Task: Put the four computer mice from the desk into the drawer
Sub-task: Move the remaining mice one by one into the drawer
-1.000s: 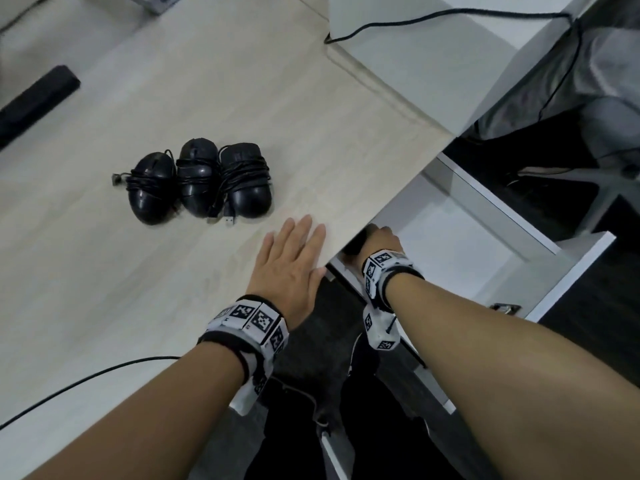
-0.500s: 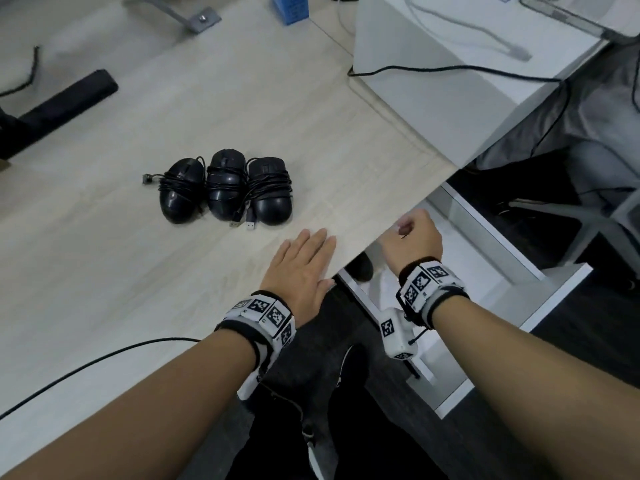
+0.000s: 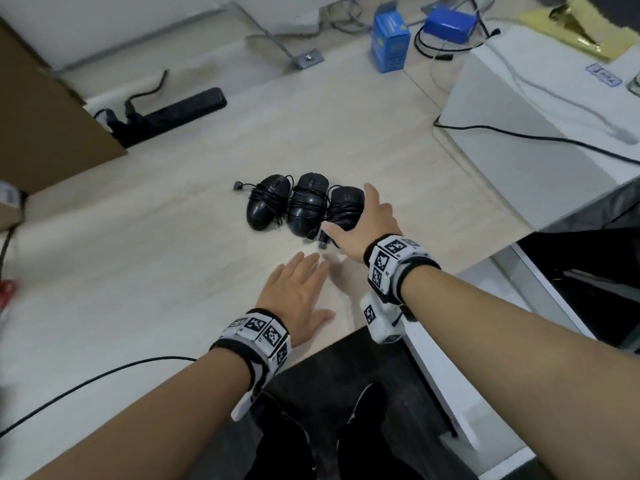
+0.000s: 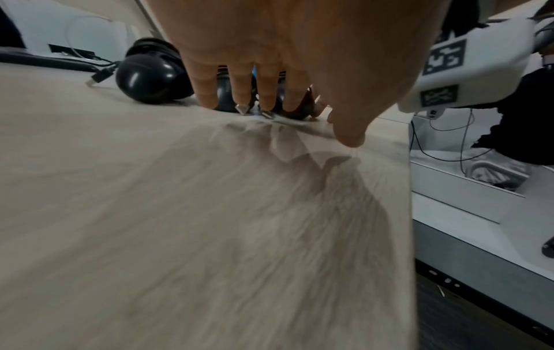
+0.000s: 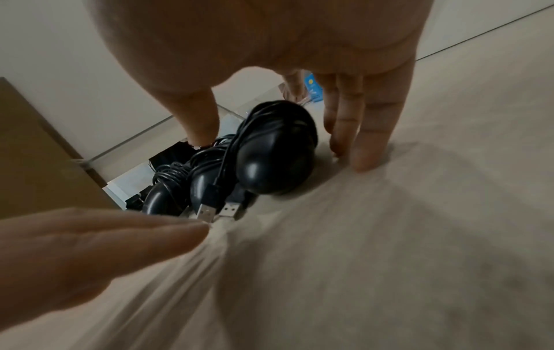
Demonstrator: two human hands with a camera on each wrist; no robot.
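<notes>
Three black mice with cords wound round them lie side by side on the desk: the left mouse (image 3: 265, 207), the middle mouse (image 3: 306, 206) and the right mouse (image 3: 343, 199). My right hand (image 3: 348, 211) arches over the right mouse (image 5: 275, 151). Its thumb (image 5: 199, 123) comes down on the mouse's left and its fingers (image 5: 368, 137) touch the desk on its right, a gap still showing. My left hand (image 3: 301, 289) lies flat on the desk just in front, fingers straight. The white drawer (image 4: 449, 208) stands pulled out under the desk's right edge.
Two loose USB plugs (image 5: 219, 210) lie in front of the mice. A white box (image 3: 540, 133) with a black cable sits at the right, a black power strip (image 3: 173, 112) and a blue carton (image 3: 389, 39) at the back. A cable (image 3: 86, 379) crosses the desk's near left.
My right hand has come up out of the drawer and swung left onto the desk, over the right mouse. The left hand has stayed flat on the desk.
</notes>
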